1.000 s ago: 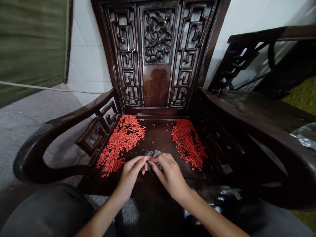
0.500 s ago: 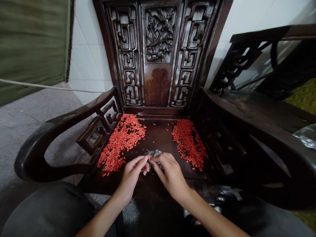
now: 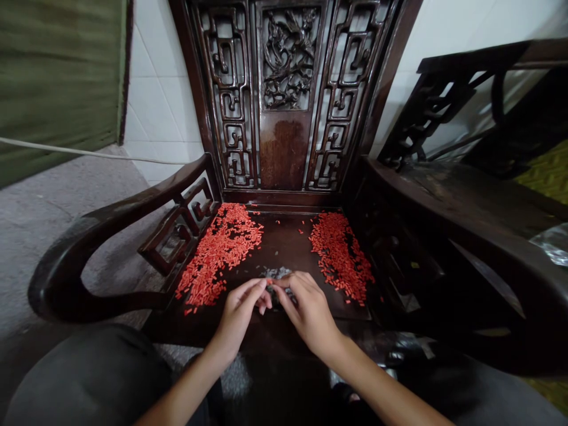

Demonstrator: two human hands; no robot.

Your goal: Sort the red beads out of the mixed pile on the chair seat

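Between my fingertips, over the front of the dark wooden chair seat [image 3: 288, 236], is a small red piece [image 3: 268, 282]. My left hand [image 3: 242, 305] pinches it between thumb and forefinger, the other fingers curled beneath. My right hand [image 3: 304, 302] is closed with its thumb and fingertips meeting at the piece's right side; whether it grips the piece or something tiny and grey is hidden. Just behind and under my hands lies a pile of small grey pieces [image 3: 277, 273]. Small red pieces are heaped at the left [image 3: 222, 248] and at the right [image 3: 339, 254] of the seat.
Curved armrests flank the seat at left [image 3: 89, 236] and right [image 3: 444, 236]. A carved chair back [image 3: 284, 151] rises behind. At the right stands another piece of dark furniture [image 3: 461, 89], with clear plastic [image 3: 552, 242] near it. A white cord [image 3: 89, 155] crosses at the left.
The hands stay almost in place; my right fingertips have shifted slightly at the red piece. The whole view has moved a little.
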